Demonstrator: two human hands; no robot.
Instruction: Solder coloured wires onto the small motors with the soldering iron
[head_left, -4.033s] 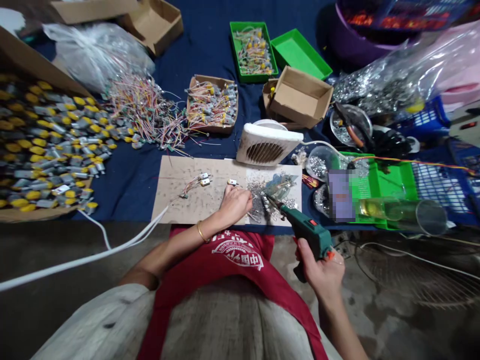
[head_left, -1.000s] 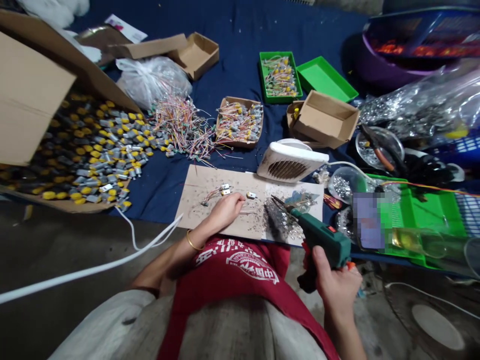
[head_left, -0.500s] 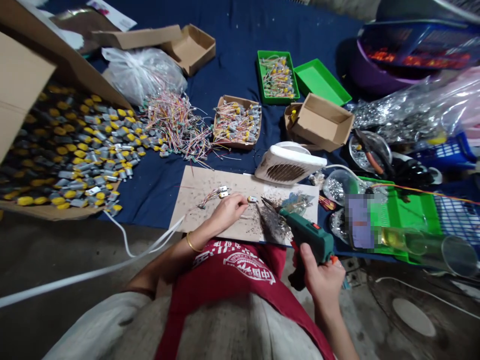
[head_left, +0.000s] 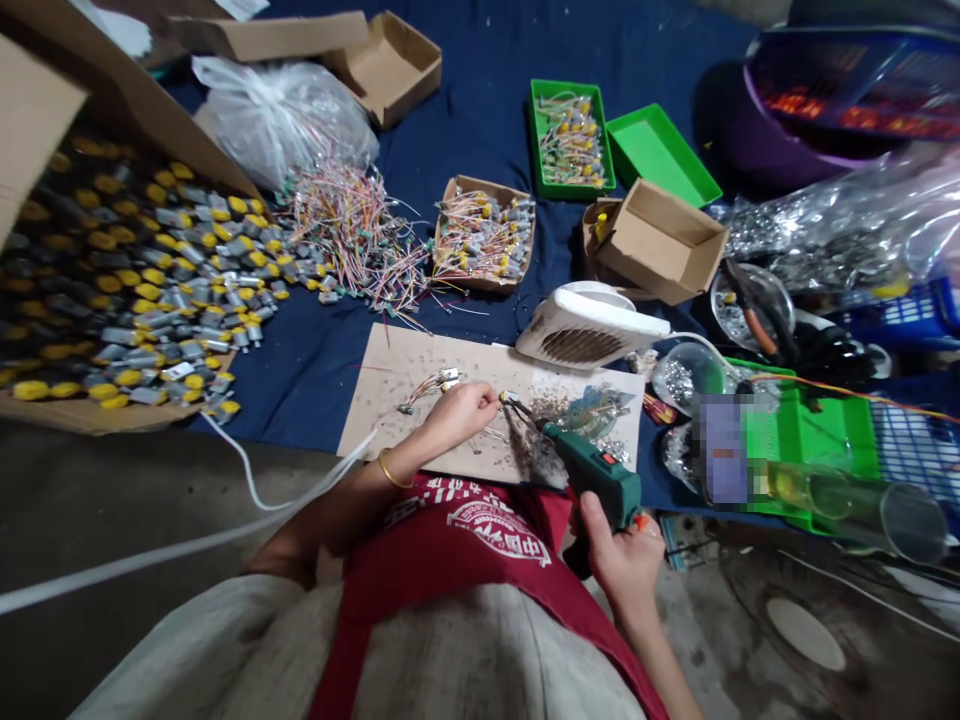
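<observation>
My right hand (head_left: pixel 619 553) is closed round the grip of a green soldering gun (head_left: pixel 592 470), whose metal tip points left and touches a small silver motor (head_left: pixel 507 398) on a brown cardboard sheet (head_left: pixel 390 375). My left hand (head_left: pixel 457 413) rests on the sheet just left of that motor, fingers curled and pinched on something I cannot make out; thin wires trail under it. Two more small wired motors (head_left: pixel 448 378) lie on the sheet beyond my left hand.
An open carton of yellow-capped motors (head_left: pixel 142 290) lies far left beside loose coloured wires (head_left: pixel 352 240). Behind the sheet are a box of wired motors (head_left: pixel 484 235), green trays (head_left: pixel 571 140), an empty cardboard box (head_left: pixel 656 240) and a white fan (head_left: pixel 589 330). A white cable (head_left: pixel 247 480) crosses the floor.
The soldering gun has moved left, and its tip now meets the small motor beside my left hand. My left hand stays in place on the sheet. The camera has shifted slightly.
</observation>
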